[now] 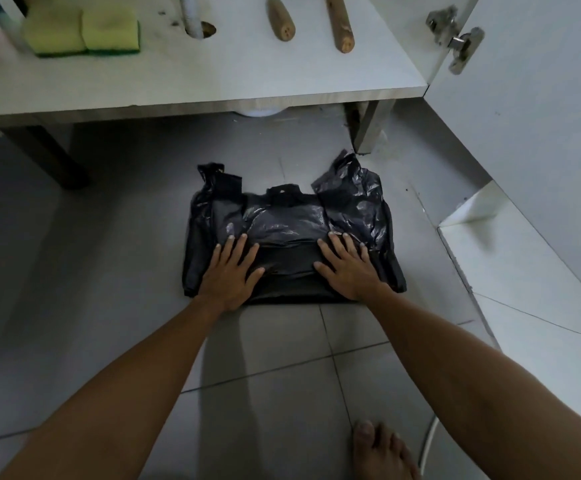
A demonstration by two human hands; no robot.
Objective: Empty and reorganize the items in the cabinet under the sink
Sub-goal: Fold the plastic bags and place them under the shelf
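On the tiled floor point(282, 358), your flat left hand point(230, 275) and right hand point(349, 268) press the black bag point(289, 216) beneath them, flattening its fold.

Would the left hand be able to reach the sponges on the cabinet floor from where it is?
Probably yes: the left hand only presses flat on the black bag, and nothing lies between it and the sponges.

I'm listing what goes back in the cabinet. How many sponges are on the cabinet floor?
2. Both lie side by side at the back left of the cabinet floor: the left sponge and the right sponge, touching each other. More may sit beyond the frame's edge.
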